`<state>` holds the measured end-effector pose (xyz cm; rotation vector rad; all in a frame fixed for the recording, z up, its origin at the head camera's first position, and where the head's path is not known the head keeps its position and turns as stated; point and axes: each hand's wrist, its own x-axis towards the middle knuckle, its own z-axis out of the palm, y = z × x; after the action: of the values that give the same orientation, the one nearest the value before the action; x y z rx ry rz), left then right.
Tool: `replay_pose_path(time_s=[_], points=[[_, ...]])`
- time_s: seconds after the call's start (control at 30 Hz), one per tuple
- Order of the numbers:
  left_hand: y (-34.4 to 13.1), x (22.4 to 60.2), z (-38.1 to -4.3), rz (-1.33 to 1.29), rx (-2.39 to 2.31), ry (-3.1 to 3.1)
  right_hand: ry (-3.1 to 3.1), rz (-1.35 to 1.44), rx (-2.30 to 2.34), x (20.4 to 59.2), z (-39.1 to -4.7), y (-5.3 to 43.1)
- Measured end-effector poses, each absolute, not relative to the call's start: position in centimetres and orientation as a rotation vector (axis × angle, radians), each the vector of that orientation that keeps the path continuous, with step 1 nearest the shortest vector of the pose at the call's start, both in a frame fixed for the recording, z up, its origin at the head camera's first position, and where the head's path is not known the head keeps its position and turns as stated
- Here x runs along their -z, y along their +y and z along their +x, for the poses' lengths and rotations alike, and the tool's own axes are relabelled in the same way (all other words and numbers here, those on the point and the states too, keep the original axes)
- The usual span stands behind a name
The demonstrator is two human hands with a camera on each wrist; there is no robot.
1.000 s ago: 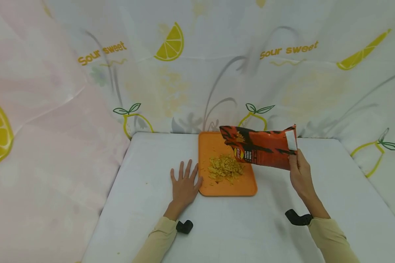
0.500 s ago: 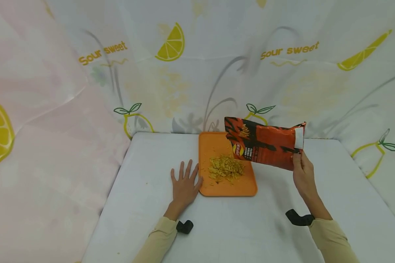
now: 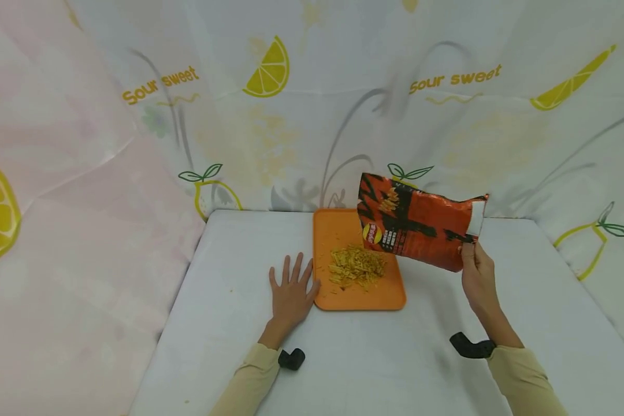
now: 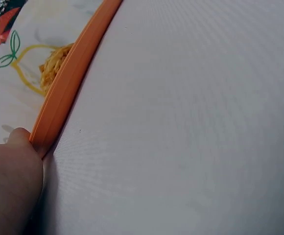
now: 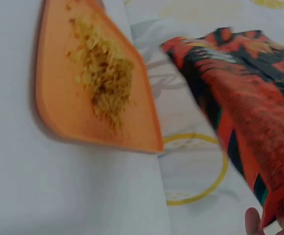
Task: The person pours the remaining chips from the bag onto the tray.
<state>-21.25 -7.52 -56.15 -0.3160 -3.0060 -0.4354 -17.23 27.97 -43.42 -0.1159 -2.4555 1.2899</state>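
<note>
My right hand (image 3: 481,283) pinches the lower right corner of a red and black chip bag (image 3: 421,222). The bag hangs sideways over the right part of an orange tray (image 3: 364,299), its left end raised. On the tray lies a heap of yellow stick-shaped chips (image 3: 356,266) with crumbs around it. My left hand (image 3: 290,297) lies with fingers spread at the tray's left edge, the thumb touching the rim. In the right wrist view the bag (image 5: 249,112) stands apart from the tray (image 5: 59,117), and fingertips show at its lower end.
The tray stands on a white table (image 3: 229,335), its far end near the table's back edge. Behind hangs a white curtain (image 3: 301,138) printed with lemons. Black wrist cameras sit on both forearms, the right one (image 3: 470,345) over the table.
The right hand has moved a little to the right with the bag. The bag's left end has risen and tilted up, away from the heap. The left hand has not moved.
</note>
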Motion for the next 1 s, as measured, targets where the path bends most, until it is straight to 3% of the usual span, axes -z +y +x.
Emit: replay_pose_path(time_s=[1.0], points=[[-7.31, 56.35, -21.39, -0.31, 0.431, -3.031, -2.415, -0.142, -1.336, 43.35, -16.96, 28.33]])
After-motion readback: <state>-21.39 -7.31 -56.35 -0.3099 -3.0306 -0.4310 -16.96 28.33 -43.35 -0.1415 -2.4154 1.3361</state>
